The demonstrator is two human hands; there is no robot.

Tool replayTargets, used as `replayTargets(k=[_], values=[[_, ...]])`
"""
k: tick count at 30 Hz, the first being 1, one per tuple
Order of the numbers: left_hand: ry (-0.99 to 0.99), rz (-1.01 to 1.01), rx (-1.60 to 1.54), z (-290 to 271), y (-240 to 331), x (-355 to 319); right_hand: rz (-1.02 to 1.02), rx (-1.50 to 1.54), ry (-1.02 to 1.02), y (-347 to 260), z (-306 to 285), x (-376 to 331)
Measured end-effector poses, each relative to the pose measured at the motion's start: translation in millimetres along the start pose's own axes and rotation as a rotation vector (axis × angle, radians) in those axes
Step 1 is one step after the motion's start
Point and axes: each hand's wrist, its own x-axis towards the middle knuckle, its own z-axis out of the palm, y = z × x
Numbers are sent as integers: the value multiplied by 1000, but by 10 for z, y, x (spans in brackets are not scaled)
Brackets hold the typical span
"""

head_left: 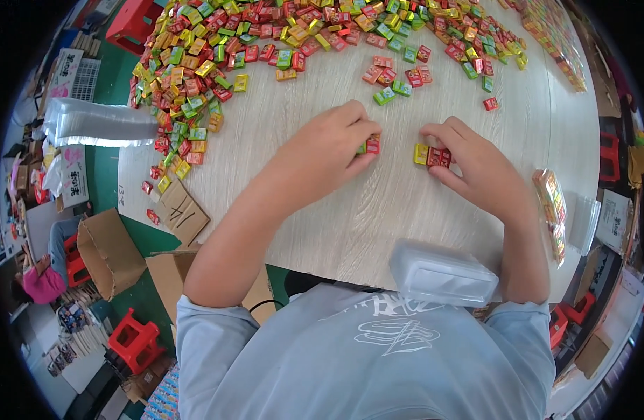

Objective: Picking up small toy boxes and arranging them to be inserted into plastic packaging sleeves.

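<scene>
My left hand (330, 148) is closed, its thumb and fingers pinching small green and red boxes (372, 144) above the pale table (336, 238). To its right, my right hand (476, 159) curls around a short row of similar boxes, with a yellow box (421, 154) at the left end and red boxes (439, 157) beside it. Its thumb is on the near side and its fingers on the far side. Beyond both hands lies a small loose group of red and green boxes (399, 75). Fingers partly hide what each hand grips.
A large pile of small coloured boxes (266, 35) covers the far and left table. Clear plastic trays (441, 271) lie against my shirt; more clear trays (101, 122) stand left. Filled clear packs (550, 210) lie right. Cardboard boxes (110, 252) and red stools (135, 343) stand left.
</scene>
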Motion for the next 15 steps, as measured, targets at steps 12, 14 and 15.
replayTargets(k=[12,14,15], values=[[35,54,58,172,82,51,-69,28,167,-82,260,103],[43,75,71,221,98,60,-81,-4,166,-139,299,161],[57,71,59,230,88,71,-91,-40,166,-145,313,177]])
